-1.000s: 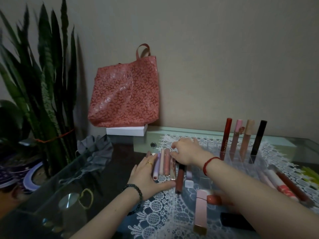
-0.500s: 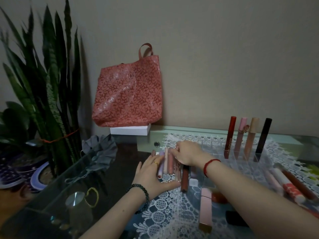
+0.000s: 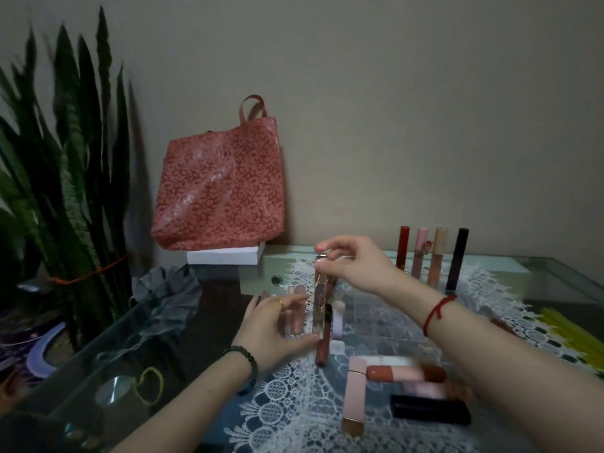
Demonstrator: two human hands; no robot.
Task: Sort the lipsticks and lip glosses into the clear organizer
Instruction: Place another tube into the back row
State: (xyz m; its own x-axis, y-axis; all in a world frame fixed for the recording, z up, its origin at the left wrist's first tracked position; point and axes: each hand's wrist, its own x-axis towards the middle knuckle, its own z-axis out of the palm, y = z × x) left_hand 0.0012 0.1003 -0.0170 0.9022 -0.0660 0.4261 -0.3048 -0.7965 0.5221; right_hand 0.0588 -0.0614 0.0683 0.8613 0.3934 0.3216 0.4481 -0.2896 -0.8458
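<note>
My right hand pinches the silver cap of a clear lip gloss tube and holds it upright above the lace mat. My left hand lies flat with straight fingers beside a row of lying glosses, its thumb near the tube's lower end. The clear organizer sits in the middle of the mat, with several upright lip glosses in its back row. A brown-red gloss and a lilac tube lie beside the lifted one. A pink lipstick, a coral one and a black one lie near me.
A red patterned bag leans on the wall atop a white box. A tall snake plant fills the left side. Grey cloth and a yellow bead bracelet lie under the glass table. Yellow sticks lie far right.
My right hand has picked one clear gloss tube out of the lying row and raised it upright. My left hand stays flat by the row. The camera has tilted slightly.
</note>
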